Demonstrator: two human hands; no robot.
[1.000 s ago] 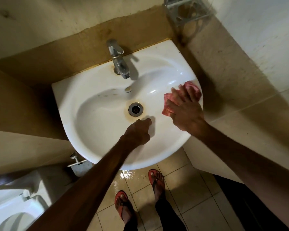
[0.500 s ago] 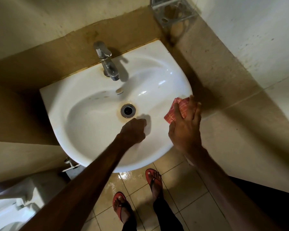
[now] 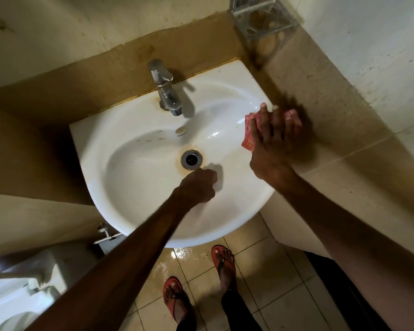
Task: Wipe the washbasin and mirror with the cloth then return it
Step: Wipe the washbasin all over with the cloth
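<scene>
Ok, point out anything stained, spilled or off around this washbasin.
A brownish stain rings the drain in the washbasin, and yellowish grime sits at the base of the tap. Water lies pooled on the floor tiles under the basin's front edge. Nothing looks broken.

Head-worn view, steeply down over washbasin (image 3: 139,192).

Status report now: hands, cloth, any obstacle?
Right hand presses cloth flat on washbasin right rim. Left hand curled, empty, beside drain. Nothing blocks the wipe.
</scene>
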